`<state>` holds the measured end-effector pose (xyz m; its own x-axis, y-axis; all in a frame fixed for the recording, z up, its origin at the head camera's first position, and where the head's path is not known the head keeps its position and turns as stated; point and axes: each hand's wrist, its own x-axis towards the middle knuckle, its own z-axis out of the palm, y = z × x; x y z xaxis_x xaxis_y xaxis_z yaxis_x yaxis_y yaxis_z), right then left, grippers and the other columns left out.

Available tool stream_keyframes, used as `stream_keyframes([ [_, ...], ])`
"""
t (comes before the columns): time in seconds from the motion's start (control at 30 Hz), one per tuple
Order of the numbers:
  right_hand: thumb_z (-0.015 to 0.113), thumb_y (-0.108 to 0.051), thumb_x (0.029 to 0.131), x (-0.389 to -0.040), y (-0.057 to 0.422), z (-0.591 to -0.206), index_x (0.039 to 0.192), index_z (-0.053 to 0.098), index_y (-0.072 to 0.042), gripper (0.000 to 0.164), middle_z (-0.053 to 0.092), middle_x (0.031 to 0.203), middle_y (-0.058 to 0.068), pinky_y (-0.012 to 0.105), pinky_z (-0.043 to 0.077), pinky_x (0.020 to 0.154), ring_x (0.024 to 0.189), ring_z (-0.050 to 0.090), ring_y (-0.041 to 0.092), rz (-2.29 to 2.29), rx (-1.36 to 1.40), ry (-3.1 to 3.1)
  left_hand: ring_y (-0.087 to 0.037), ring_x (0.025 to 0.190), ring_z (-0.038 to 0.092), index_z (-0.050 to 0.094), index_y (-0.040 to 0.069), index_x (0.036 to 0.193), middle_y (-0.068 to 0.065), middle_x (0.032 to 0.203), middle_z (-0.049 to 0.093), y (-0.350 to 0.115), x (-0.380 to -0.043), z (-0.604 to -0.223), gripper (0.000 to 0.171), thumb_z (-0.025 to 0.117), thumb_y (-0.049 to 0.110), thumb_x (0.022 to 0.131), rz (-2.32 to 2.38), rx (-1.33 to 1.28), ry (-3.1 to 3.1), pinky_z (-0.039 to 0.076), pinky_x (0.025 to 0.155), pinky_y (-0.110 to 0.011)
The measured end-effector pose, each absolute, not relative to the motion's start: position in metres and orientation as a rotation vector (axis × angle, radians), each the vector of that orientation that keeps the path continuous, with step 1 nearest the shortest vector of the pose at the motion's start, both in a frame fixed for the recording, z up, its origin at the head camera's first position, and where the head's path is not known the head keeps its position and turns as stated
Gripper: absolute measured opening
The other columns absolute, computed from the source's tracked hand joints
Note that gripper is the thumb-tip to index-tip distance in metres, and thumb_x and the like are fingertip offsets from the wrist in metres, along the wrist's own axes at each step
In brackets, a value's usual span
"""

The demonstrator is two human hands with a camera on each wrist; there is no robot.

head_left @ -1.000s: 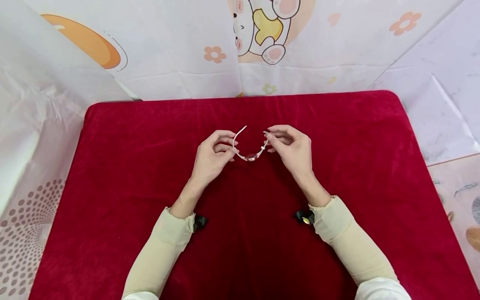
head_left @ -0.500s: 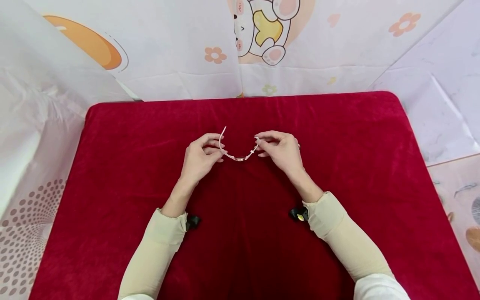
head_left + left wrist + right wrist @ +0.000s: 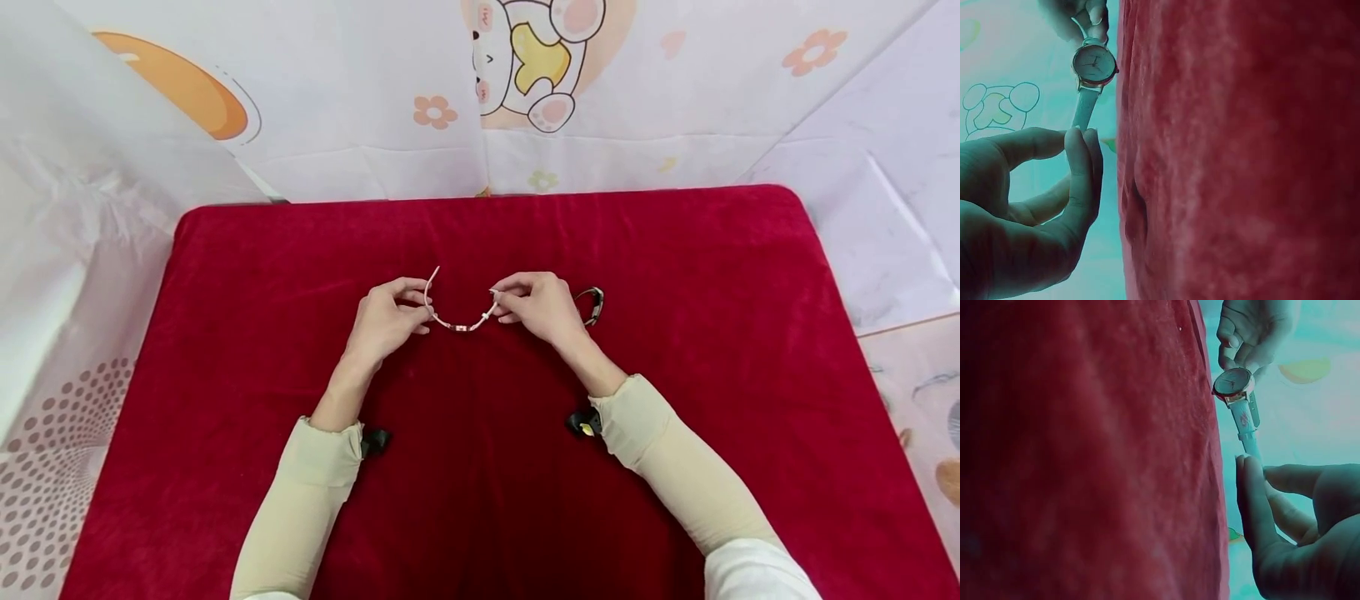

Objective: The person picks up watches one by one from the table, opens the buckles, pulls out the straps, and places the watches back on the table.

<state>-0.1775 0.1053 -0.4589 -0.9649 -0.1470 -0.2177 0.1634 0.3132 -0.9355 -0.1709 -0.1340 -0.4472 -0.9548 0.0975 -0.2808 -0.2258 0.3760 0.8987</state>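
Between my hands hangs an unfastened wristwatch (image 3: 461, 328) with a pale strap, its curve bowed towards me in the head view. My left hand (image 3: 386, 317) pinches one strap half, whose free end sticks up past the fingers. At the other strap half, near its end, the thumb and fingers of my right hand (image 3: 536, 306) pinch. The round dial (image 3: 1094, 64) faces the left wrist camera, with a metal rim. Close to the right fingertips, a small keeper loop (image 3: 1247, 434) crosses the strap in the right wrist view.
Just right of my right hand lies a dark looped band (image 3: 596, 306), partly hidden by that hand; it looks like another watch. Red velvet cloth (image 3: 480, 483) covers the table. A printed white curtain (image 3: 315, 108) stands along the back edge.
Both hands have shifted left and slightly towards me, carrying the watch. Its dial now shows more edge-on in the head view. The dark band has come into sight beside the right hand.
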Motion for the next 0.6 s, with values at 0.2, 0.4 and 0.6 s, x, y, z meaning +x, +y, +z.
stream_keyframes([
  [0.2,0.069,-0.006,0.093,-0.185,0.098,-0.461,0.104,0.074,-0.001,0.014,0.074,0.082,0.011,0.031,0.061,0.066,0.069,0.073,0.017,-1.657,0.042,2.232,-0.025,0.082,0.072,0.063,-0.001,0.125,-0.016,0.102,0.064,-0.141,-0.172,-0.446,0.037,0.064,-0.005,0.089,1.585,-0.148,2.339,0.062,0.067,-0.033],
  [0.4,0.07,-0.008,0.093,-0.193,0.088,-0.46,0.1,0.077,-0.005,0.01,0.074,0.077,0.007,0.028,0.061,0.066,0.068,0.073,0.016,-1.563,-0.013,2.282,-0.021,0.078,0.071,0.063,-0.002,0.126,-0.016,0.102,0.064,-0.147,-0.174,-0.445,0.036,0.062,-0.005,0.09,1.562,-0.171,2.357,0.062,0.066,-0.032],
  [0.6,0.071,-0.009,0.092,-0.196,0.082,-0.461,0.099,0.077,-0.006,0.01,0.074,0.076,0.004,0.026,0.06,0.065,0.067,0.073,0.015,-1.525,-0.026,2.318,-0.022,0.081,0.072,0.062,-0.001,0.128,-0.015,0.102,0.065,-0.151,-0.176,-0.446,0.037,0.06,-0.003,0.091,1.525,-0.194,2.357,0.061,0.067,-0.03],
])
